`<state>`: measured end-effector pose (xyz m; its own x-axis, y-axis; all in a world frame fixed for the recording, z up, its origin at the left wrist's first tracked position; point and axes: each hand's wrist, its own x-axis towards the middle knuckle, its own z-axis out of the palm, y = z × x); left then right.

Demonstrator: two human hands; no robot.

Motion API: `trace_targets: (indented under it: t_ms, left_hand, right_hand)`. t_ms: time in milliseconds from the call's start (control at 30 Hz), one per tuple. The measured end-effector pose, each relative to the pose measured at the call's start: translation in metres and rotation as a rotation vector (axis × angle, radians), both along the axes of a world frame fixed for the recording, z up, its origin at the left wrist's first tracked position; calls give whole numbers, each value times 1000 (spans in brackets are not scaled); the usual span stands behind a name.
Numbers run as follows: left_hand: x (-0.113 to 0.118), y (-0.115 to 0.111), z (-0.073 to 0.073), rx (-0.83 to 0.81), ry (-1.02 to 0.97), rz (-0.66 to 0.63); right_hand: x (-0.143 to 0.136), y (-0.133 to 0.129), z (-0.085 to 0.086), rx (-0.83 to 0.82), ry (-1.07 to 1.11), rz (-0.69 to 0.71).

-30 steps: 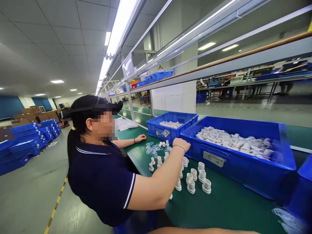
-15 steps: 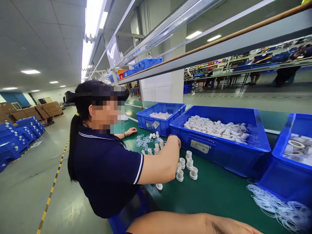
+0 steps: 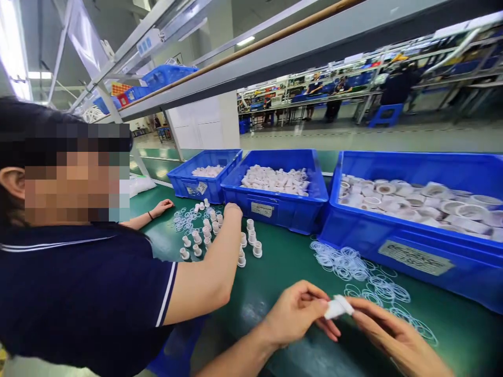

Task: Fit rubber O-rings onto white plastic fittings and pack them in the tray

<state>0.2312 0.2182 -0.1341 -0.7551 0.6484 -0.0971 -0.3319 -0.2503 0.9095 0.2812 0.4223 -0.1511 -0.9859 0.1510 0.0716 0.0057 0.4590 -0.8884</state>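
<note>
Between my hands, low over the green table, is a small white plastic pipe fitting (image 3: 335, 308) with a flanged end. My left hand (image 3: 295, 313) pinches its narrower body between thumb and fingers. On the flanged end, the fingertips of my right hand (image 3: 387, 327) close from the right side. Just beyond the hands lies a loose pile of thin, clear rings (image 3: 349, 264), spreading toward the right. Behind the rings stands a blue bin (image 3: 353, 235) holding many larger white fittings.
A co-worker (image 3: 86, 283) sits close on my left, one arm reaching across the table among several upright white fittings (image 3: 257, 249). More rings (image 3: 184, 220) lie there. Two other blue bins (image 3: 275, 213) with white parts line the back. A shelf rail (image 3: 243, 63) runs overhead.
The view has swung to the right and down. Both my hands now show with the white fitting; before, only a forearm and part of a hand were visible at the bottom edge.
</note>
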Motion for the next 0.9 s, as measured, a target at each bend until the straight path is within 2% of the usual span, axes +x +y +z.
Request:
trace_targets:
  t_ms: [67,133,200,267,367,433,500,533,600,633,700,800,867,900]
  left_hand:
    - [17,-25,10,-151,164,120]
    - [29,-51,15,-402,465,278]
    - [33,-74,12,-653,734,430]
    - [28,-91,4,-855,870,536]
    - [16,-104,-16,-1095,1003,619]
    - [7,-107,-28,-1193,1087,664]
    - [-4,-107,-30,-1219,1144,721]
    - [-13,-107,-26,-1210,1161,745]
    - [-43,-110,-5,-1171,1183,780]
    - [-64,-113,13,-1151,1191,789]
    - [-117,-123,60,-1127,1201,811]
    - [-198,-144,134,-1131,1184,844]
    - [-238,-154,169,-1139,1162,854]
    - [-253,-156,180,-1136,1154,859]
  right_hand:
    - [3,-2,-2,-90,-78,81]
    - [5,-3,-3,-162,-119,90]
    - [6,-2,-3,-195,-128,58]
    - [4,-1,-2,-183,-122,43]
    - [2,-1,0,-107,-97,79]
    - [2,-4,2,-62,-63,91]
    - [3,-7,8,-39,-27,82]
    - [4,-8,13,-34,-12,73]
    - [5,-3,29,-27,11,46]
    - [4,3,40,-18,27,29]
    - [-3,28,66,33,85,-8]
    - [-34,89,110,228,229,-64]
    - [-69,134,136,439,213,-54]
    - [-90,154,147,526,164,-26]
